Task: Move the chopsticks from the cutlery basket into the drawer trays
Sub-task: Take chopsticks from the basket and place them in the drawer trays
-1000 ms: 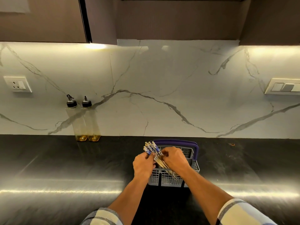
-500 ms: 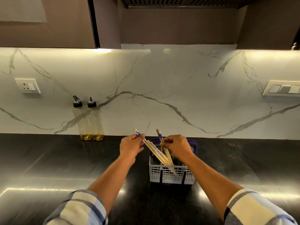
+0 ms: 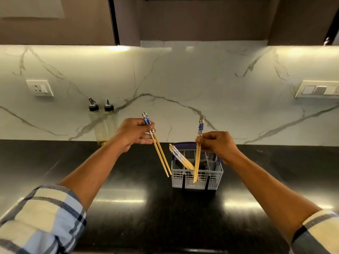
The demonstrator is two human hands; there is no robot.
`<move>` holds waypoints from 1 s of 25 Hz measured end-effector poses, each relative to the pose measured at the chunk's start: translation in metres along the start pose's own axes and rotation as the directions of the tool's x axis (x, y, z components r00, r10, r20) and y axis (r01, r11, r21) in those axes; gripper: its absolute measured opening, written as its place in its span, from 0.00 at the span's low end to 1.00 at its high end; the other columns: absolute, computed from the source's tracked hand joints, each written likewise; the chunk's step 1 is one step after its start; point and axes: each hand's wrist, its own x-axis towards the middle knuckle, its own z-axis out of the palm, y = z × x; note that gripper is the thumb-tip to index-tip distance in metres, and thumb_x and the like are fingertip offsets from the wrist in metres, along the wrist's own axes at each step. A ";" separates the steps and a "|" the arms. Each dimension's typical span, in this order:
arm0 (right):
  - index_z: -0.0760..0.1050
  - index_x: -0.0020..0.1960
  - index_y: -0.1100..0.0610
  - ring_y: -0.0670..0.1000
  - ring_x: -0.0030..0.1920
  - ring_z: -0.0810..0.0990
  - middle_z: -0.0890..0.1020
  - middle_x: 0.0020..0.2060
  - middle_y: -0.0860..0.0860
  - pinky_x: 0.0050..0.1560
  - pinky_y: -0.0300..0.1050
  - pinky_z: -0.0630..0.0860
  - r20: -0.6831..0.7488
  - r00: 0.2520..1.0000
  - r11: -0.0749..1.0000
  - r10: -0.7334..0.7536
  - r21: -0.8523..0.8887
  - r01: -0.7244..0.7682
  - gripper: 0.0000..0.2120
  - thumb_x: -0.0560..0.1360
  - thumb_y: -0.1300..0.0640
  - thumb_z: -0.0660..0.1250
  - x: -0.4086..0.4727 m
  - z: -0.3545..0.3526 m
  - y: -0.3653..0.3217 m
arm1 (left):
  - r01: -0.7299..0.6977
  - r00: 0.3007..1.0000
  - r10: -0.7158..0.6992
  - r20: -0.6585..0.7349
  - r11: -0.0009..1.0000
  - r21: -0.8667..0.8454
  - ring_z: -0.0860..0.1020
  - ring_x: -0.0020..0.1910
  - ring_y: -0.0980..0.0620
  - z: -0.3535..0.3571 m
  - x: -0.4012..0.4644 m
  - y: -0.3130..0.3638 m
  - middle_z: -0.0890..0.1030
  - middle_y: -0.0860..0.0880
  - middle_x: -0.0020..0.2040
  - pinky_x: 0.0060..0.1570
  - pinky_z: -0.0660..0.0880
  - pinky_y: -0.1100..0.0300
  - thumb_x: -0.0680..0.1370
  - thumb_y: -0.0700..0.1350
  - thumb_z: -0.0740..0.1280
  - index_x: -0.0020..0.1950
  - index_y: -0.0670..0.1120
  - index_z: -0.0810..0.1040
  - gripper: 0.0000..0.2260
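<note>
our left hand [image 3: 134, 133] pinches a pair of chopsticks [image 3: 159, 150] already clear of the cutlery basket [image 3: 197, 174], tips slanting down toward its left wall. our right hand [image 3: 217, 145] grips another pair [image 3: 197, 160], nearly upright, tips low at the basket's front. a bundle [image 3: 180, 158] leans inside, nearer our right hand. we see no drawer.

basket [image 3: 212, 177] floor hidden, perhaps more chopsticks

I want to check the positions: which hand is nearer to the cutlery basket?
Right. The right hand is just above the cutlery basket, holding a chopstick pair. The left hand is up and off to its left.
</note>
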 end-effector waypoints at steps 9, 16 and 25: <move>0.84 0.47 0.63 0.55 0.43 0.87 0.87 0.41 0.58 0.48 0.48 0.84 0.108 0.972 0.977 0.209 0.009 -0.211 0.08 0.71 0.60 0.76 -0.067 0.009 0.078 | 0.078 0.971 -0.104 0.217 0.989 0.122 0.86 0.46 0.43 0.024 -0.045 -0.062 0.85 0.38 0.49 0.45 0.84 0.50 0.77 0.40 0.70 0.55 0.41 0.82 0.08; 0.84 0.47 0.63 0.56 0.44 0.87 0.87 0.40 0.59 0.48 0.47 0.83 0.152 0.910 0.920 0.387 0.003 -0.392 0.06 0.72 0.62 0.75 -0.151 0.033 0.154 | 0.240 0.908 -0.278 0.312 0.958 0.155 0.85 0.47 0.42 0.049 -0.131 -0.182 0.85 0.38 0.49 0.47 0.83 0.52 0.78 0.36 0.68 0.54 0.40 0.81 0.06; 0.85 0.47 0.57 0.49 0.43 0.87 0.88 0.42 0.51 0.52 0.48 0.83 0.122 0.786 0.795 0.607 -0.090 -0.600 0.04 0.73 0.60 0.74 -0.253 0.066 0.255 | 0.454 0.795 -0.520 0.313 0.852 0.261 0.86 0.47 0.47 0.051 -0.198 -0.310 0.86 0.43 0.47 0.48 0.83 0.54 0.78 0.38 0.69 0.56 0.41 0.82 0.08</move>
